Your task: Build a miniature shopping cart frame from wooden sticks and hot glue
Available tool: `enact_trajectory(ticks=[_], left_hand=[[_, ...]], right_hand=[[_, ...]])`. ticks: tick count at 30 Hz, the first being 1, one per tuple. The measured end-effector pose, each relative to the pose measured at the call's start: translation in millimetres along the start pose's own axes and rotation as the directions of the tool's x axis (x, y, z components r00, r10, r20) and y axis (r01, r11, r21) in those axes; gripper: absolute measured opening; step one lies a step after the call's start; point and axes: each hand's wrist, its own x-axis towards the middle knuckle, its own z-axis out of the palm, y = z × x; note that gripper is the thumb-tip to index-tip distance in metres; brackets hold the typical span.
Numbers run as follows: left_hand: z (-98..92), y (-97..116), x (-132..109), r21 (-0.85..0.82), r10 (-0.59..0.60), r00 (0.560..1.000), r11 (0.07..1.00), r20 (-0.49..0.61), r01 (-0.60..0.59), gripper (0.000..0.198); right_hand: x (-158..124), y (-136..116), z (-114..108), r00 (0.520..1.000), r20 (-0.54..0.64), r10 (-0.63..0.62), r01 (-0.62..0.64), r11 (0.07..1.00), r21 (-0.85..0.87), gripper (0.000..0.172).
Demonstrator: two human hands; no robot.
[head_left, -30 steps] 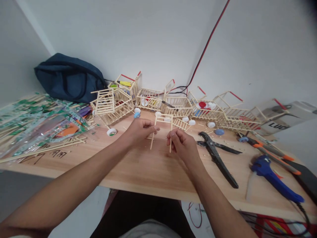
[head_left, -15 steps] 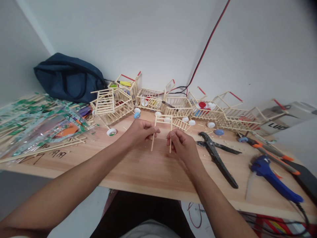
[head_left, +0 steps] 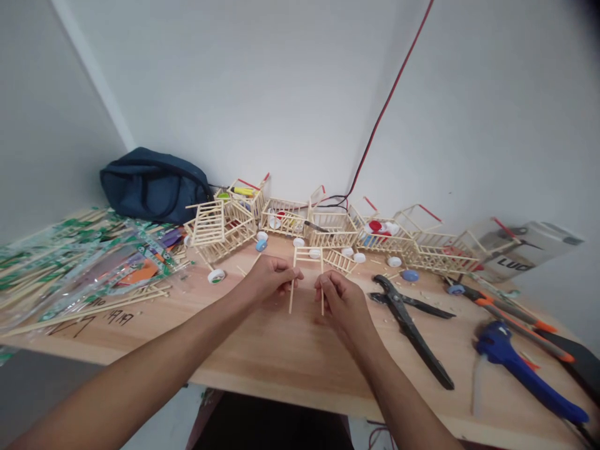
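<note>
Between my hands is a small wooden stick frame [head_left: 308,252], with two long side sticks joined by crosspieces at the far end. My left hand [head_left: 273,275] pinches its left side stick. On the other side, my right hand [head_left: 336,292] has its fingers closed round the right stick. The near ends of both sticks point toward me, free of each other. Just behind the frame lies a ladder-like stick panel [head_left: 340,261], and white bottle caps [head_left: 299,242] are scattered close by.
A row of stick-built carts [head_left: 332,230] lines the wall. At left are wrapped sticks [head_left: 28,275] and a blue bag [head_left: 157,187]. Black cutters [head_left: 412,331], a blue glue gun [head_left: 529,375] and orange-handled pliers [head_left: 525,322] lie at right on the wooden table [head_left: 262,362].
The camera view has tilted up, so the scene sits lower in the picture. Both hands still hold the frame in much the same place.
</note>
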Motion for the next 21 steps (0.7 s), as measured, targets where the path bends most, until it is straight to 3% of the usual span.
enact_trajectory(ticks=[21], left_hand=[[-1.3,-1.3,0.8,-0.005,0.007,1.000,1.000,0.017,-0.007,0.033]], right_hand=[[1.2,0.7,1.9,1.000,0.001,0.018,-0.018,1.000,-0.003,0.027]])
